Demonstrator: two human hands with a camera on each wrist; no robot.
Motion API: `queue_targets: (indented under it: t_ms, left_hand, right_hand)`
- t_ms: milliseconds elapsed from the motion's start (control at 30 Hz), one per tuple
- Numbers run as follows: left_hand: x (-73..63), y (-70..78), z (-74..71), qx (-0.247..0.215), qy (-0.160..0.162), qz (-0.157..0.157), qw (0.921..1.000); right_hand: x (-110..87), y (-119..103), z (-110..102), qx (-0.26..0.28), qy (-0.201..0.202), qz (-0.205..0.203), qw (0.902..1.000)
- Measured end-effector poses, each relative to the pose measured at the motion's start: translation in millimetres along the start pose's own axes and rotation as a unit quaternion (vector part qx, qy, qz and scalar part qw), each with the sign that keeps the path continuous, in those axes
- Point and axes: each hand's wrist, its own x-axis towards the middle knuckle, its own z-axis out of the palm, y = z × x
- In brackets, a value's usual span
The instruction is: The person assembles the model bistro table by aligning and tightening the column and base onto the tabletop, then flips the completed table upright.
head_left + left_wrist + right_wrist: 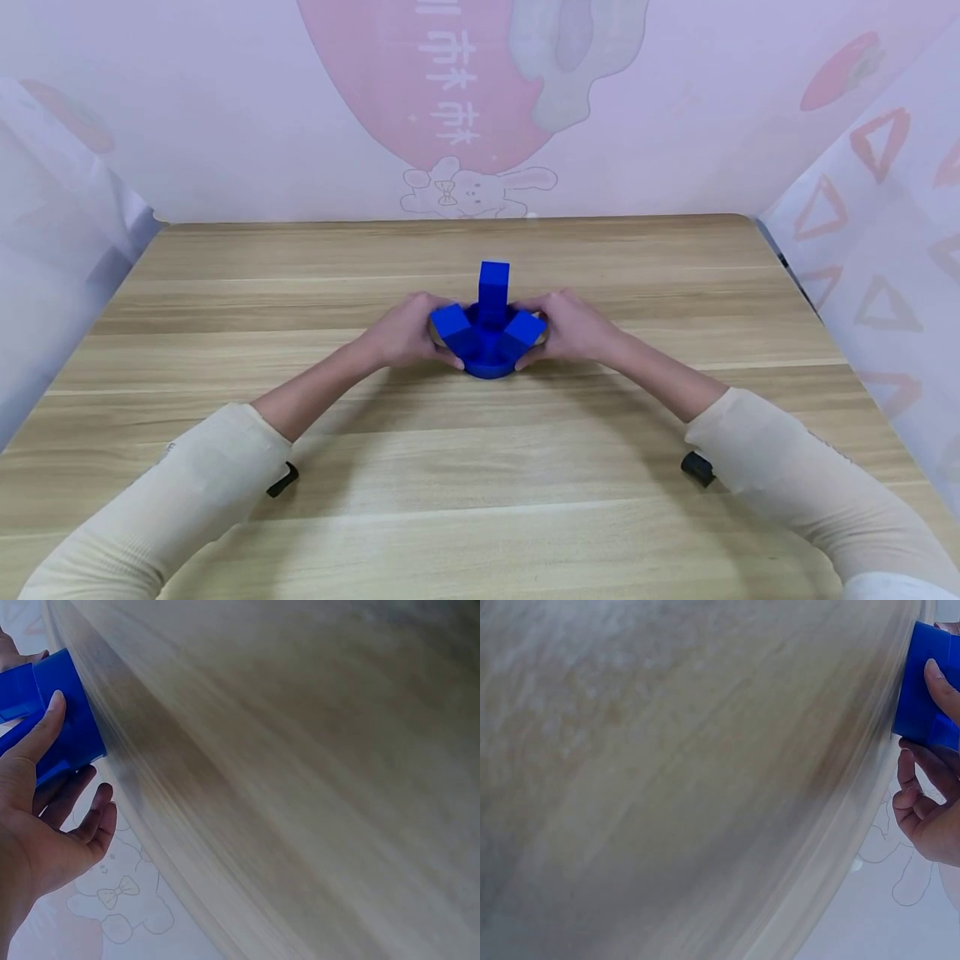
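A blue piece (487,333) stands on the wooden table (480,467), a little past its middle. It has a round base and three square posts, one upright and two leaning out to the sides. My left hand (412,333) grips its left side, thumb at the front. My right hand (570,329) grips its right side the same way. In the left wrist view, my left hand (45,825) has its thumb pressed flat on a face of the blue piece (64,720). The right wrist view has my right hand (930,810) curled round the blue piece (922,690).
Pink printed walls (225,125) close the table in at the back and on both sides. Black wrist straps (282,481) sit under both cream sleeves. Bare wood stretches between my arms and along the near edge.
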Motion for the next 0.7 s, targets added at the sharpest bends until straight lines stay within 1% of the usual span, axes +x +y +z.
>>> queue_targets:
  t_ms: [133,267,367,533,700]
  left_hand:
    - [1.0,0.4,-0.3,0.004,0.002,-0.011,0.9999]
    - [0.7,2.4,-1.0,-0.006,0.0,-0.029,0.9996]
    - [-0.3,4.3,-1.9,-0.011,0.001,-0.036,0.9993]
    - [-2.3,5.6,-4.4,-0.031,0.013,-0.029,0.999]
    - [-4.2,10.9,-11.7,-0.064,0.04,-0.02,0.9969]
  right_hand:
    - [-0.1,0.5,-0.8,0.006,0.004,-0.007,0.9999]
    - [-0.5,1.6,-0.9,0.015,0.006,-0.012,0.9998]
    - [-1.2,1.9,-1.7,0.026,0.007,-0.01,0.9996]
    - [-3.0,0.7,-6.4,0.074,0.009,-0.002,0.9972]
    - [-4.3,-0.8,-15.0,0.125,0.028,-0.003,0.9917]
